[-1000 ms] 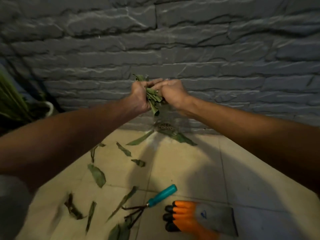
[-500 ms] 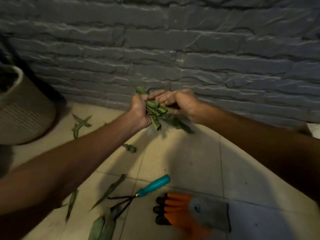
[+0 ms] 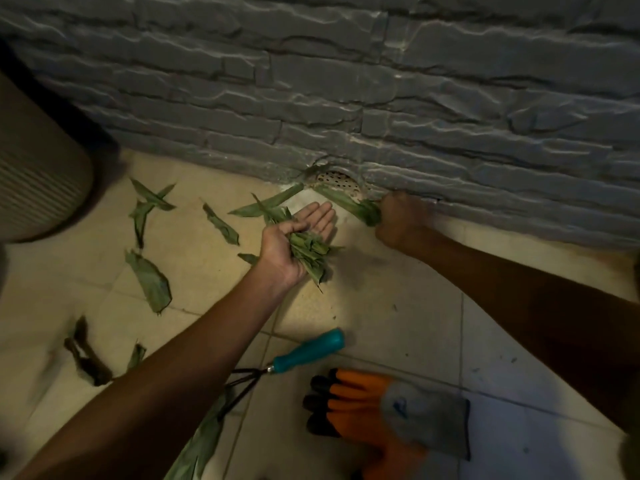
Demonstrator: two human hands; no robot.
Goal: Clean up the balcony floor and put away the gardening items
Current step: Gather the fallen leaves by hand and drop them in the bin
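My left hand [image 3: 294, 240] is palm up over the tiled floor and holds a bunch of green leaves [image 3: 310, 252] under the thumb, fingers stretched out. My right hand [image 3: 398, 220] is down at the foot of the wall, closed on a long leaf [image 3: 349, 204] that lies across the floor drain [image 3: 337, 180]. Several loose leaves [image 3: 150, 282] are scattered over the tiles to the left. A hand rake with a teal handle [image 3: 308, 349] and an orange-and-grey gardening glove [image 3: 384, 415] lie on the floor near me.
A grey stone-textured wall [image 3: 381, 81] runs across the back. A ribbed beige plant pot [image 3: 38, 174] stands at the left edge. A dark dried scrap [image 3: 86, 358] lies at the lower left. Pale tiles [image 3: 398, 323] stretch between my arms.
My hands have separated. The right hand dropped to the drain and closed on a leaf there. The left hand kept the bunch and opened its fingers. The view tilted down toward the floor.
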